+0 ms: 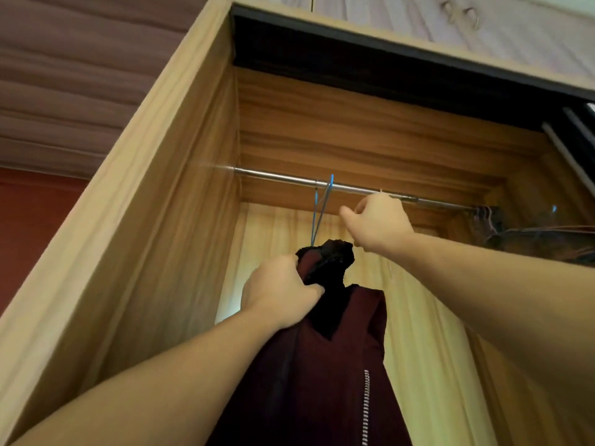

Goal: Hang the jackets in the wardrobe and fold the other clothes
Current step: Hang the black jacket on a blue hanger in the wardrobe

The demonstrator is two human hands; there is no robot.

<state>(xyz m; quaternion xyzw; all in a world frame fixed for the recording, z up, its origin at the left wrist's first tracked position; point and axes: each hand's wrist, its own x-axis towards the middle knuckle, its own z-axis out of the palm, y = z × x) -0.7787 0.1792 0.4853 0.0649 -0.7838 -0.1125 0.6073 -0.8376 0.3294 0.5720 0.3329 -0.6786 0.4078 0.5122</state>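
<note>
Hanging the maroon jacket (325,365) on the rail (289,178)

Left hand (280,291) grips its collar; right hand (380,223), loosely curled, holds nothing. Blue hanger hook (323,204) could slip off.

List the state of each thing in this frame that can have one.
maroon jacket: hanging on the blue hanger, collar gripped.
blue hanger: hooked over the metal rail.
left hand: grips the collar.
right hand: raised at the rail, fingers curled; grip unclear.
wardrobe: open.

Jacket (325,365) hangs from rail (322,185) inside wardrobe (180,194), hangers (492,220) right.
</note>
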